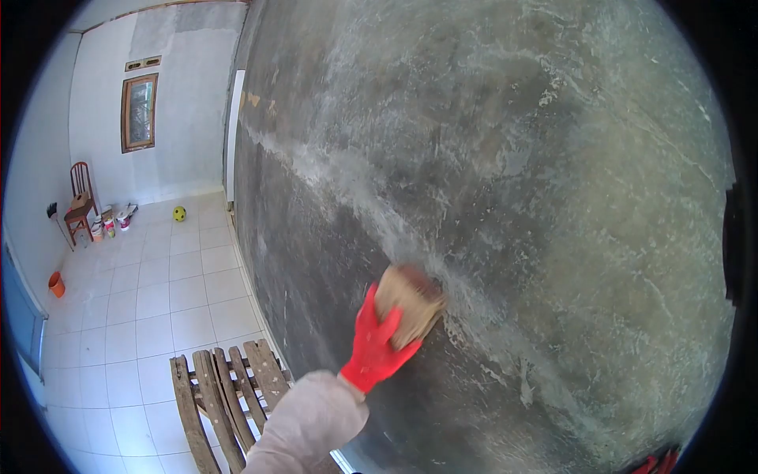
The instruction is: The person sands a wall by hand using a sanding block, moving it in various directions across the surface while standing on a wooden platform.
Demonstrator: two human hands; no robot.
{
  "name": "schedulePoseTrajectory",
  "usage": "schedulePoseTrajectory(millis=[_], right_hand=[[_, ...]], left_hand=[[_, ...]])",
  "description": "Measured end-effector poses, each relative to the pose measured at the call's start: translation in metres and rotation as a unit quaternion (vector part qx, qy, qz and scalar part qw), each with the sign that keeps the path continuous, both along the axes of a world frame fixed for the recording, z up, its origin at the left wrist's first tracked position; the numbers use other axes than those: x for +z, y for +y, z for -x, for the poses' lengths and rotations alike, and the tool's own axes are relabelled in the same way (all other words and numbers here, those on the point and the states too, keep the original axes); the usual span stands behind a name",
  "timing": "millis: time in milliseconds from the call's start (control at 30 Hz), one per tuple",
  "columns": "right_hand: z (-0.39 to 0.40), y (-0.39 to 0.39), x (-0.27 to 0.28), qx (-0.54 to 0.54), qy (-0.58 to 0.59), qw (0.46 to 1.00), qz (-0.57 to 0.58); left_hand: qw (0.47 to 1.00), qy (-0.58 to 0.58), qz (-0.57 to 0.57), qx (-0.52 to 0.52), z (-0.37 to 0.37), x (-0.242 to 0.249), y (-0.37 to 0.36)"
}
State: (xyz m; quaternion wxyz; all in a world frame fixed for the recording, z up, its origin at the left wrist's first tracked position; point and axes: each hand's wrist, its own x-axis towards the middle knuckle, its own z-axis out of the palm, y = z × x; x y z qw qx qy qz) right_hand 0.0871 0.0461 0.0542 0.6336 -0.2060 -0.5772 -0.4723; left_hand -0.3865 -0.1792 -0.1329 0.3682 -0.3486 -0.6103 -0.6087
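- Now the block (412, 300) is grasped by the left hand (376, 347), apparently pressed to the wall (513, 158), inside its left edge, for firm contact.
- Right hand (662, 462) barely glimpsed, lower right; its grip cannot be told.

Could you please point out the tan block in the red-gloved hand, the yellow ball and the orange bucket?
Tan block (408, 306): head view, middle of its face.
Yellow ball (179, 214): head view, its centre.
Orange bucket (57, 287): head view, side wall.

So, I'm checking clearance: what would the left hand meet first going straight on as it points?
Probably the grey wall, beyond the tan block that the left hand holds; exact depth is unclear.
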Motion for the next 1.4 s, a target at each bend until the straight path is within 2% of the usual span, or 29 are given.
schedulePoseTrajectory(millis=[67,167,200,367,467,567,633,700,733,833,900,933,1033,1067,1100,1167,1200,1233,1333,1367,1400], right_hand=[[0.001,-0.001,-0.002,0.005,0.000,1.000,0.000],[0.001,0.000,-0.001,0.012,0.007,1.000,-0.004],[-0.001,0.002,-0.002,0.000,0.004,1.000,-0.006],[0.001,0.001,-0.002,-0.024,0.011,1.000,-0.005],[0.002,0.003,-0.005,-0.020,0.011,1.000,-0.001],[0.001,0.005,-0.003,-0.021,0.010,1.000,-0.003],[0.002,0.005,-0.006,-0.022,0.014,1.000,-0.001],[0.002,0.004,-0.006,-0.027,0.013,1.000,0.003],[0.001,0.005,-0.007,-0.031,0.020,0.999,0.009],[0.002,0.005,-0.006,-0.037,0.024,0.999,0.012],[-0.001,0.004,-0.003,-0.032,0.013,0.999,0.006],[0.001,0.005,-0.005,-0.021,0.009,1.000,0.006],[0.002,0.006,-0.007,-0.027,0.023,0.999,0.008],[0.002,0.007,-0.007,-0.025,0.029,0.999,0.015],[0.004,0.006,-0.007,-0.025,0.028,0.999,0.015],[0.004,0.004,-0.005,-0.024,0.017,1.000,0.009],[0.004,0.006,-0.007,-0.024,0.021,0.999,0.012],[0.002,0.009,-0.009,-0.023,0.025,0.999,0.013],[-0.003,0.013,-0.010,-0.031,0.033,0.999,0.015],[-0.002,0.013,-0.010,-0.034,0.035,0.999,0.015],[-0.001,0.012,-0.009,-0.037,0.031,0.999,0.011]], left_hand=[[0.998,-0.020,0.025,0.062,-0.010,-0.077,-0.005],[0.990,-0.046,0.061,0.116,-0.004,-0.105,-0.012],[0.992,-0.028,0.060,0.108,0.001,-0.083,-0.012],[0.982,0.145,0.069,0.100,0.035,0.129,-0.027],[0.985,0.148,0.026,0.089,0.052,0.161,-0.030],[0.994,0.081,-0.001,0.078,0.072,0.084,-0.033],[0.996,-0.032,-0.002,0.085,0.075,-0.003,-0.034],[0.990,-0.098,0.020,0.100,0.059,-0.092,-0.028],[0.988,-0.113,0.033,0.100,0.037,-0.121,-0.024],[0.988,-0.117,0.031,0.096,0.029,-0.121,-0.014],[0.994,-0.045,0.026,0.098,0.049,-0.072,-0.022],[0.994,0.017,0.036,0.099,0.070,-0.027,-0.033],[0.988,0.100,0.046,0.111,0.116,0.103,-0.053],[0.985,0.125,0.046,0.107,0.122,0.129,-0.055],[0.985,0.124,0.046,0.107,0.124,0.128,-0.055],[0.981,0.161,0.043,0.095,0.127,0.123,-0.059],[0.987,0.129,0.043,0.090,0.128,0.102,-0.060],[0.991,0.096,0.044,0.084,0.127,0.062,-0.059],[0.988,-0.119,0.021,0.094,0.126,-0.065,-0.050],[0.977,-0.183,0.021,0.109,0.121,-0.093,-0.048],[0.977,-0.183,0.025,0.104,0.112,-0.091,-0.047]])
